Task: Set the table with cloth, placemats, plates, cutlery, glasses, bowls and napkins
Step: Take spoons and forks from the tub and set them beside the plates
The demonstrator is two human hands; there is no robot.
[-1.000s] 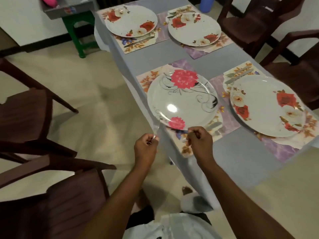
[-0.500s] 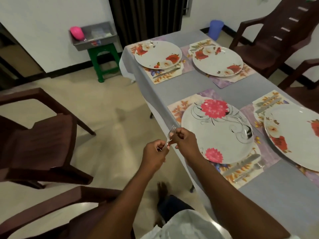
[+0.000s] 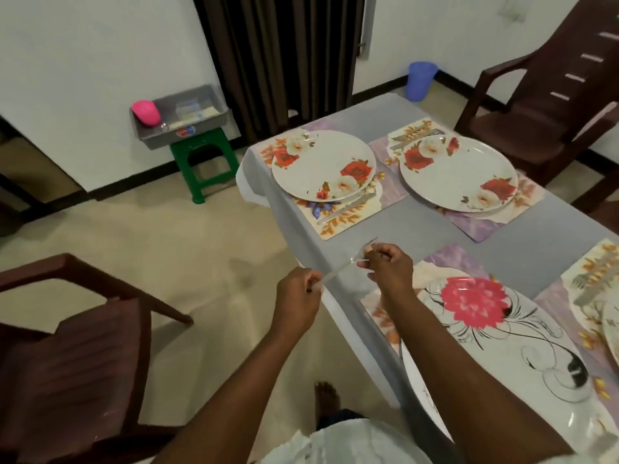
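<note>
Both hands hold one thin metal fork (image 3: 338, 271) just off the table's left edge. My left hand (image 3: 298, 298) pinches its handle end and my right hand (image 3: 388, 267) pinches its pronged end. The table wears a grey cloth (image 3: 445, 226) with floral placemats. The near plate (image 3: 502, 333) has a pink flower. Two far plates (image 3: 323, 165) (image 3: 457, 174) carry red roses, each with cutlery (image 3: 346, 207) beside it on its placemat (image 3: 338, 217). A fourth setting (image 3: 599, 286) shows at the right edge.
Brown plastic chairs stand at the left (image 3: 73, 349) and back right (image 3: 549, 95). A green stool (image 3: 202, 165) by the wall bears a grey tray (image 3: 181, 115) with a pink object. A blue bucket (image 3: 420, 80) sits beyond the table. My bare foot (image 3: 326, 398) is below.
The camera has tilted up and the view has shifted towards the far end of the table. Both hands, still on the fork, now sit further along the table's left edge.
</note>
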